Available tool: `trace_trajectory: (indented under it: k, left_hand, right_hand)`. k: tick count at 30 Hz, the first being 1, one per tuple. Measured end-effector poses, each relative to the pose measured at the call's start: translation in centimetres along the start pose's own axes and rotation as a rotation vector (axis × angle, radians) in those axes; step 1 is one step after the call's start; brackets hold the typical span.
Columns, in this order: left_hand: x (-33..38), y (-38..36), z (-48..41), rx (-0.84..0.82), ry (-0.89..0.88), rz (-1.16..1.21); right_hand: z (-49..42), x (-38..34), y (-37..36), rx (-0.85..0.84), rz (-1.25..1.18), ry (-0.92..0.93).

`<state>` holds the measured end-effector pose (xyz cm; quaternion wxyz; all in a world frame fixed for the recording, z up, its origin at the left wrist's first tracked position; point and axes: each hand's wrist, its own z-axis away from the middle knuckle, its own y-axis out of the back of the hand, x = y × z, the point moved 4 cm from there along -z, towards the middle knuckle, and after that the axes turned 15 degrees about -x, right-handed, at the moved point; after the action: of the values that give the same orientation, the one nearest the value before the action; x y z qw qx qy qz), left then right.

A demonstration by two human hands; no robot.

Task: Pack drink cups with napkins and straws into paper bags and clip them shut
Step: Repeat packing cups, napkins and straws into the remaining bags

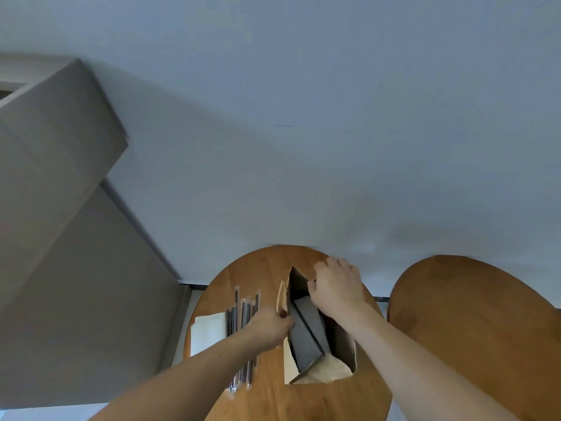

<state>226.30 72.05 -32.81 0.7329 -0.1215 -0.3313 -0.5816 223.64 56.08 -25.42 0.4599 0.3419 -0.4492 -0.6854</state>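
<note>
My left hand (268,325) pinches the left rim of the open paper bag (328,370), and my right hand (337,287) grips its far rim. A black straw (309,329) leans inside. Wrapped straws (243,308) and napkins (208,332) lie at the left on the round table (261,268).

No text, label, brand, number or sign could be read. The paper bag (318,370), the wrapped straws (244,308) to its left and the napkins (208,332) further left showed no legible print.
</note>
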Motion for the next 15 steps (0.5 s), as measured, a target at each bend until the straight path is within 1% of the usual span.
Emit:
trace_trajectory:
  k: [1, 2, 5, 7, 10, 12, 15]
  left_hand:
    - [0.3, -0.1, 0.1, -0.006, -0.011, -0.009]
    - [0.7, -0.1, 0.2, -0.015, -0.023, -0.012]
    - [1.5, -0.4, 0.7, -0.059, -0.045, 0.005]
    - [1.6, -0.6, 0.9, -0.096, -0.035, 0.014]
    - [1.0, -1.5, 1.0, -0.21, 0.02, 0.054]
    - [0.7, -2.1, 1.1, -0.265, 0.034, 0.063]
    - [1.1, -2.9, 1.2, -0.309, 0.032, 0.067]
  right_hand:
    - [0.2, 1.0, 1.0, 0.002, -0.074, -0.036]
    - [0.2, 2.1, 1.5, -0.037, -0.202, -0.074]
    - [0.6, 4.7, 1.3, -0.237, -0.652, -0.165]
    - [1.4, 5.8, -0.5, -0.347, -0.784, -0.24]
    - [2.7, 6.1, -4.9, -0.548, -1.023, -0.341]
    - [3.3, 5.4, -6.8, -0.637, -1.148, -0.357]
    - [3.5, 4.0, -8.0, -0.693, -1.225, -0.323]
